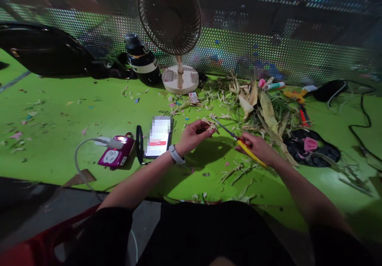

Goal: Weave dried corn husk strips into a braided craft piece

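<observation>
"Black clothing shows at the worktop's near edge. The hands?"

"Left hand pinches a pale scrap; right hand, curled closed, grips a yellow-handled tool, both in from that edge, near the middle."

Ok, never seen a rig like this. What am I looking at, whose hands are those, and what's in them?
No robot: one person, bare-handed. The single picture comes from a camera on their head, looking forward and down. The left hand pinches a small pale, husk-like piece; the right hand grips a slim tool with yellow on its handle, its exact type unclear. On the green table are a lit phone, a purple power adapter, a fan, a dark bottle and a heap of dry husks.
</observation>
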Motion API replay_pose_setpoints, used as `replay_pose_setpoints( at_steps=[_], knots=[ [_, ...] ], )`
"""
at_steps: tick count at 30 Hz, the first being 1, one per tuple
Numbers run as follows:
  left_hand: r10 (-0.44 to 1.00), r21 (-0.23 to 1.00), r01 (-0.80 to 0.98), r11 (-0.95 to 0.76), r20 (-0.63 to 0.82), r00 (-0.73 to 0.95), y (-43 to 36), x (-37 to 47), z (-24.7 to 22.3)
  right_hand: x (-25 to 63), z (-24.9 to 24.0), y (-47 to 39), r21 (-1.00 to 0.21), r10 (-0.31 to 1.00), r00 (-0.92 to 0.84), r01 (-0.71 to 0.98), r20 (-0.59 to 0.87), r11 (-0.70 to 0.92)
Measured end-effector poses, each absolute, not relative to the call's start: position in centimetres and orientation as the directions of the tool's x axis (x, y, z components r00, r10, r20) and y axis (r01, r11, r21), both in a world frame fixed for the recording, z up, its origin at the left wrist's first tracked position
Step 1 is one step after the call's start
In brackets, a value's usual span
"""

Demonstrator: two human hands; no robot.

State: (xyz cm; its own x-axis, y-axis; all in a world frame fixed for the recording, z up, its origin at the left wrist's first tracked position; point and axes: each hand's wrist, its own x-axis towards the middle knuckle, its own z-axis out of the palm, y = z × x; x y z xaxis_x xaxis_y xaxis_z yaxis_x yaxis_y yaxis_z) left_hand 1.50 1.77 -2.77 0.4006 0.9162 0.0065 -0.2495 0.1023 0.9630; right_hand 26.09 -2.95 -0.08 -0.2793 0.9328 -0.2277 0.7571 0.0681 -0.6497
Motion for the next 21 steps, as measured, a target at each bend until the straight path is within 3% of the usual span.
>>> replay_pose_setpoints(
  at_steps=[7, 15, 21],
  knots=[
    [0.942, 0.944, -0.299, 0.138, -0.031, 0.336, 2.11, 1.45, -3.11, 26.10, -0.40, -2.78, -0.670, 0.966, -0.226, 0.737, -0.123, 0.087],
    [0.924, 0.808, -0.482, 0.339, -0.188, 0.333, 2.30, 1.79, -3.23, 26.43, -0.51, -2.74, -0.698, 0.951, -0.254, 0.714, -0.177, 0.061],
    [0.978, 0.786, -0.582, 0.209, -0.167, 0.125, 2.51, 1.94, -3.34, 25.97, 0.14, -3.48, -0.777, 0.911, -0.358, 0.626, -0.204, 0.072]
  ],
)
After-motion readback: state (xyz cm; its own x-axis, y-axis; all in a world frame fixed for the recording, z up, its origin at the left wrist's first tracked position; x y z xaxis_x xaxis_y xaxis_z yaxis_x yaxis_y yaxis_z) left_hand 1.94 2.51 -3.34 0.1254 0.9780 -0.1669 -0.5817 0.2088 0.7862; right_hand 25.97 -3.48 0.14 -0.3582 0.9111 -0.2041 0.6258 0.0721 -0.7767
